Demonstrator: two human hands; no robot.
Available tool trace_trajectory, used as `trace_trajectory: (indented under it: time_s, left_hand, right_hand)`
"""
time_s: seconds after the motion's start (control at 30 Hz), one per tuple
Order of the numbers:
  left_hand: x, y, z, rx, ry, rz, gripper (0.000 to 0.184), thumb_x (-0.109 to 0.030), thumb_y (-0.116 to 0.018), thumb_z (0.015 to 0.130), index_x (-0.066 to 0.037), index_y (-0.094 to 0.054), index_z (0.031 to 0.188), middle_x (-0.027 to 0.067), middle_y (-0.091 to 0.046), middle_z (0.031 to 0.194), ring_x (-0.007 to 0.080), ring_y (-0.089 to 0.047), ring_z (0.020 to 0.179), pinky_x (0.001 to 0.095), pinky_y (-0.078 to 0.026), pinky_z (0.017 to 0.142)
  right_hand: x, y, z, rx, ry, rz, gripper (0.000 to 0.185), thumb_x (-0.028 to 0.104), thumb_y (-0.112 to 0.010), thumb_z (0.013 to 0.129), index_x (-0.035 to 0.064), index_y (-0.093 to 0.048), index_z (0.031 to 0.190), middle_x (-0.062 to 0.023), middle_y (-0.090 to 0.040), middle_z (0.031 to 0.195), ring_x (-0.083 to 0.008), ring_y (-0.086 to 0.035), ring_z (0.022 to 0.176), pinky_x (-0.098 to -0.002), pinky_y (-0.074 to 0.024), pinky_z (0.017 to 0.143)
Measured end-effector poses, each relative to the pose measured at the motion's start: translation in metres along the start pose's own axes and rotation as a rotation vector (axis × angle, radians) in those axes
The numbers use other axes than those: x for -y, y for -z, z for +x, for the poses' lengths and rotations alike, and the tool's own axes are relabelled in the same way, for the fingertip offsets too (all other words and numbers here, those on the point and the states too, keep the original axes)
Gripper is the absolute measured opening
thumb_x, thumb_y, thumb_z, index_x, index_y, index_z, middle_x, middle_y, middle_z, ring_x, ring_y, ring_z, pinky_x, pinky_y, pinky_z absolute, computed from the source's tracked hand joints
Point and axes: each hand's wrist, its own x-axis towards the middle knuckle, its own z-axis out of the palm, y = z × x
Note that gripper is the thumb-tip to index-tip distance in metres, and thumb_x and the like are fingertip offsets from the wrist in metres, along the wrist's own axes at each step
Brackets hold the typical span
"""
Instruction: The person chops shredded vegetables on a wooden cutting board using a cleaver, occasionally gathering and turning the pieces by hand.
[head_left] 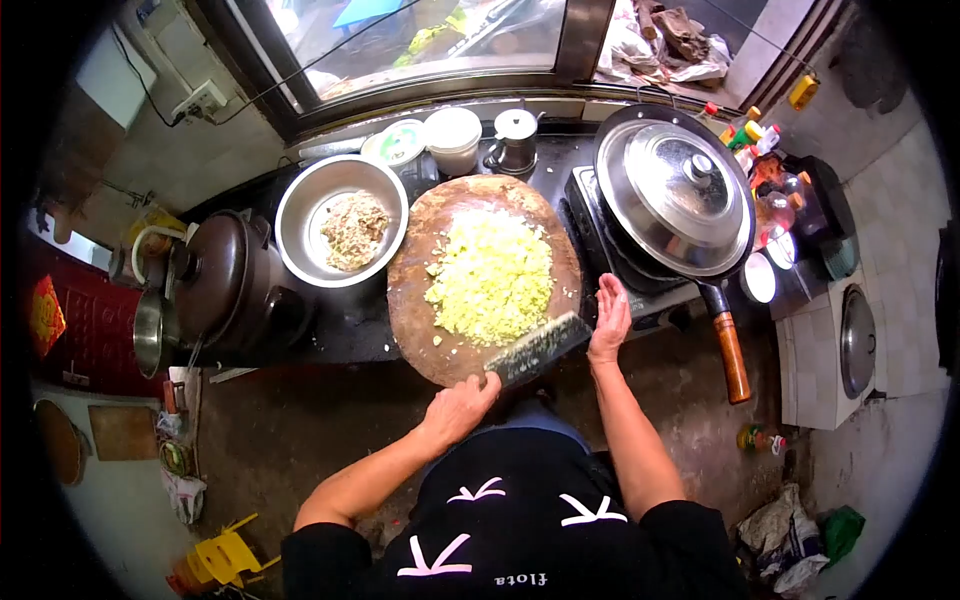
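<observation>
My left hand (460, 408) is closed around the handle end of a cleaver (540, 350), whose dark, wide blade has bits stuck along it. The blade lies at the near edge of a round wooden chopping board (412, 285). A heap of finely chopped pale green vegetable (490, 280) covers the middle of the board. Beside the far end of the blade, my right hand (609, 318) is held upright with its fingers stretched out, holding nothing; whether it touches the blade I cannot tell. Left of the board stands a metal bowl (290, 235) with minced meat (354, 232) in it.
A lidded wok (675, 200) sits on the stove at right, its wooden handle (732, 358) jutting over the counter edge. A dark lidded pot (212, 275) stands at left. Behind the board are a white tub (453, 140) and a metal jug (515, 140). Bottles (775, 205) crowd the right corner.
</observation>
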Motion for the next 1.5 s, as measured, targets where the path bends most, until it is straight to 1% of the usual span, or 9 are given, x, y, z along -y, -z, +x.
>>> trace_trajectory:
  time_s: [0.43,0.57,0.7,0.73,0.8,0.9,1.03,1.13,1.5]
  left_hand:
    - [0.026,-0.019,0.026,-0.114,0.067,0.32,0.03,-0.011,-0.055,0.085,-0.008,-0.05,0.115,0.0074,-0.053,0.074,0.0179,-0.063,0.056,0.0315,-0.051,0.042]
    - [0.051,0.009,0.051,0.005,0.238,-0.176,0.027,-0.021,-0.056,0.092,-0.009,-0.049,0.116,0.0233,-0.062,0.094,0.0449,-0.065,0.073,0.0526,-0.054,0.062]
    - [0.081,0.033,0.059,0.142,0.433,-0.622,0.031,-0.03,-0.055,0.096,-0.006,-0.048,0.115,0.0308,-0.064,0.094,0.0478,-0.061,0.097,0.0553,-0.047,0.082]
    - [0.091,0.021,0.059,-0.101,0.256,-0.693,0.031,-0.031,-0.054,0.097,-0.005,-0.048,0.113,0.0251,-0.065,0.078,0.0402,-0.067,0.072,0.0478,-0.051,0.062]
    - [0.104,0.028,0.055,0.264,0.539,-1.258,0.031,-0.03,-0.052,0.098,-0.005,-0.048,0.116,0.0153,-0.059,0.067,0.0225,-0.057,0.045,0.0353,-0.043,0.042]
    - [0.104,0.03,0.049,0.209,0.627,-1.51,0.029,-0.028,-0.05,0.1,-0.005,-0.048,0.117,0.0048,-0.051,0.06,0.0079,-0.04,0.036,0.0261,-0.03,0.033]
    - [0.097,0.054,0.051,-0.244,0.24,-0.859,0.027,-0.026,-0.053,0.097,-0.003,-0.048,0.109,0.0171,-0.059,0.062,0.0337,-0.06,0.053,0.0453,-0.046,0.049]
    - [0.073,0.083,0.048,-0.175,0.414,-0.674,0.028,-0.026,-0.056,0.095,-0.003,-0.048,0.109,0.0284,-0.062,0.073,0.0483,-0.063,0.073,0.0546,-0.047,0.064]
    - [0.059,0.059,0.062,-0.058,0.563,-0.468,0.027,-0.025,-0.052,0.097,-0.002,-0.043,0.107,0.0347,-0.062,0.085,0.0538,-0.059,0.085,0.0601,-0.045,0.073]
  right_hand:
    - [0.006,0.002,-0.019,-0.053,-0.026,-0.033,0.054,0.039,-0.03,0.106,-0.0026,-0.048,0.134,-0.0154,-0.052,0.136,-0.0269,-0.047,0.131,-0.0383,-0.0309,0.113]
    - [0.0,-0.006,-0.02,-0.011,-0.025,-0.036,0.052,0.039,-0.031,0.106,-0.0017,-0.05,0.132,-0.0127,-0.055,0.133,-0.0242,-0.05,0.128,-0.0362,-0.0338,0.111]
    - [-0.002,-0.032,-0.024,0.078,-0.065,-0.053,0.055,0.04,-0.031,0.105,-0.0041,-0.049,0.133,-0.0168,-0.053,0.133,-0.0275,-0.048,0.128,-0.0392,-0.0335,0.111]
    - [-0.005,-0.038,-0.023,0.108,-0.072,-0.058,0.055,0.039,-0.031,0.106,-0.004,-0.049,0.133,-0.0169,-0.053,0.133,-0.0275,-0.048,0.127,-0.0391,-0.0342,0.111]
    - [-0.006,-0.047,-0.022,0.116,-0.066,-0.187,0.043,0.028,-0.04,0.104,-0.0028,-0.054,0.129,-0.0161,-0.059,0.125,-0.0277,-0.058,0.115,-0.037,-0.0431,0.102]
    - [0.003,-0.038,-0.025,0.303,0.128,-0.843,0.031,0.02,-0.05,0.096,0.0057,-0.059,0.122,-0.0193,-0.061,0.114,-0.0353,-0.06,0.105,-0.0392,-0.0481,0.092]
    - [0.043,-0.024,-0.052,0.687,0.076,-1.103,0.023,0.014,-0.057,0.088,0.0087,-0.059,0.111,-0.0206,-0.057,0.101,-0.0423,-0.058,0.098,-0.0457,-0.0492,0.084]
    - [0.036,-0.019,-0.056,0.809,0.157,-1.135,0.015,0.007,-0.058,0.083,0.0049,-0.057,0.098,-0.0205,-0.053,0.089,-0.0427,-0.058,0.085,-0.0477,-0.0485,0.075]
    - [0.004,-0.091,-0.017,0.546,0.164,-0.77,0.029,0.012,-0.048,0.093,0.001,-0.067,0.112,-0.0157,-0.065,0.112,-0.0263,-0.066,0.097,-0.0361,-0.0493,0.09]
